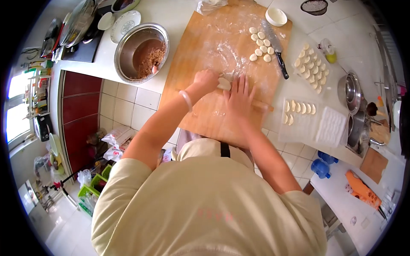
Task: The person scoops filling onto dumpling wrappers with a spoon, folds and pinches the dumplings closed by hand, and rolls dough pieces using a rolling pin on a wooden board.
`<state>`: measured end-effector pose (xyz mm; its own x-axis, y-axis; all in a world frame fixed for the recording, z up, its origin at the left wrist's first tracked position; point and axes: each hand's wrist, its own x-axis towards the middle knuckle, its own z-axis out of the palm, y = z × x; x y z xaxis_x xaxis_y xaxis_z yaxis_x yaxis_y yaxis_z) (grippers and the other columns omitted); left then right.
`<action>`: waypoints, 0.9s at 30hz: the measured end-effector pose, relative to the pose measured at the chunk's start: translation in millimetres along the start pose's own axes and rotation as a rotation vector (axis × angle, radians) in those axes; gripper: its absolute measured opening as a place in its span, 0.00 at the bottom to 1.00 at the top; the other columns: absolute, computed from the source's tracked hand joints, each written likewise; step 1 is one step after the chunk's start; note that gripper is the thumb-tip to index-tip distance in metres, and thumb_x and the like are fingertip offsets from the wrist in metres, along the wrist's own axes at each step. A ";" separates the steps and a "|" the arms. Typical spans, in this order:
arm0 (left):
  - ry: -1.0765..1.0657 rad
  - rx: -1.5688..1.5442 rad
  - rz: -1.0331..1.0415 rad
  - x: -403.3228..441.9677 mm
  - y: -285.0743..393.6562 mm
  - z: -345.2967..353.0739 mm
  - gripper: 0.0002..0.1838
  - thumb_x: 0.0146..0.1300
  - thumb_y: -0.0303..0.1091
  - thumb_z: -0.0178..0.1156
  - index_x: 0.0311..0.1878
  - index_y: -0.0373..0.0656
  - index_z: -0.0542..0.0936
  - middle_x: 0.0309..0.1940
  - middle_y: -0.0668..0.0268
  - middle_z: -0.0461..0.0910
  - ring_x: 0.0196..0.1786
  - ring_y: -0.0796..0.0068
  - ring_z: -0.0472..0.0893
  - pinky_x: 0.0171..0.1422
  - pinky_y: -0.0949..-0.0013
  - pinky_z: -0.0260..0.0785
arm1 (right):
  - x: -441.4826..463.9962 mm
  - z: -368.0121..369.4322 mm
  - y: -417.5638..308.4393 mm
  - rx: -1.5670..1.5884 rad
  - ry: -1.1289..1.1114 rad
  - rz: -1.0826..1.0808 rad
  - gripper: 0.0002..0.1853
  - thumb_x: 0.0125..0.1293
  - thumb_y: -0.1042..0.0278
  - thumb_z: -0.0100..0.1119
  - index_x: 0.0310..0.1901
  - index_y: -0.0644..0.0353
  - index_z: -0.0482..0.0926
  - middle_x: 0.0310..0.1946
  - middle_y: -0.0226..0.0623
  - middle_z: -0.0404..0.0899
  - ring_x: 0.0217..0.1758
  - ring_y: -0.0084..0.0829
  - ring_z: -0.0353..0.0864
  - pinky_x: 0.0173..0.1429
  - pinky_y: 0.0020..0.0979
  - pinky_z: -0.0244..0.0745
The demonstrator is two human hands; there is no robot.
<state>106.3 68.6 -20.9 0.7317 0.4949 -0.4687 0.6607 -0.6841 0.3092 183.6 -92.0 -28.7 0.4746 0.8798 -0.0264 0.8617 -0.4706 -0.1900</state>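
Observation:
A small flattened round of dough, a dumpling wrapper (224, 83), lies on the floured wooden board (200, 47) between my hands. My left hand (206, 81), with a bracelet at the wrist, has its fingers closed at the wrapper's left edge. My right hand (240, 96) lies flat with fingers stretched out, its palm over a rolling pin (262, 105). Only the pin's right end shows clearly. Farther up the board, several small dough pieces (259, 44) sit beside a knife (277, 51) with a black handle.
Left of the board stands a steel bowl (124, 53) of minced filling. A white bowl (276, 17) is at the board's top right corner. Shaped dumplings fill one tray (319, 90), and a few lie on another (299, 128). Metal pots (350, 91) stand far right.

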 end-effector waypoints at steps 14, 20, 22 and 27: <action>-0.061 -0.008 -0.038 3.3 3.9 -4.7 0.13 0.60 0.36 0.57 0.48 0.54 0.82 0.42 0.62 0.84 0.47 0.59 0.82 0.49 0.57 0.75 | 28.9 3.1 -1.7 -0.014 -0.006 0.026 0.35 0.71 0.47 0.44 0.72 0.63 0.56 0.76 0.48 0.48 0.80 0.44 0.42 0.76 0.61 0.34; 0.023 -0.136 -0.064 -11.3 -22.3 15.8 0.12 0.61 0.38 0.58 0.46 0.50 0.82 0.42 0.61 0.84 0.47 0.58 0.82 0.49 0.57 0.75 | -55.0 17.1 -8.5 0.012 -0.035 0.001 0.35 0.71 0.47 0.44 0.71 0.63 0.58 0.74 0.49 0.50 0.79 0.44 0.44 0.76 0.62 0.35; -0.038 -0.202 -0.091 -20.2 -18.5 6.2 0.13 0.61 0.40 0.58 0.47 0.50 0.82 0.42 0.60 0.84 0.48 0.58 0.82 0.49 0.57 0.75 | -60.2 10.1 -14.7 0.045 -0.099 0.013 0.34 0.71 0.47 0.43 0.71 0.64 0.58 0.74 0.49 0.51 0.79 0.44 0.44 0.76 0.62 0.35; -0.010 0.006 -0.094 -4.0 1.8 1.9 0.11 0.60 0.40 0.60 0.42 0.48 0.84 0.38 0.58 0.85 0.44 0.57 0.83 0.48 0.57 0.75 | 21.7 5.4 -11.4 0.035 0.032 0.060 0.35 0.70 0.47 0.45 0.72 0.63 0.57 0.74 0.49 0.51 0.79 0.46 0.45 0.76 0.61 0.34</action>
<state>104.3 64.3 -20.0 0.6648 0.5516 -0.5037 0.7252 -0.6383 0.2582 183.1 -67.2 -32.4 0.5314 0.8471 -0.0075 0.8249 -0.5195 -0.2228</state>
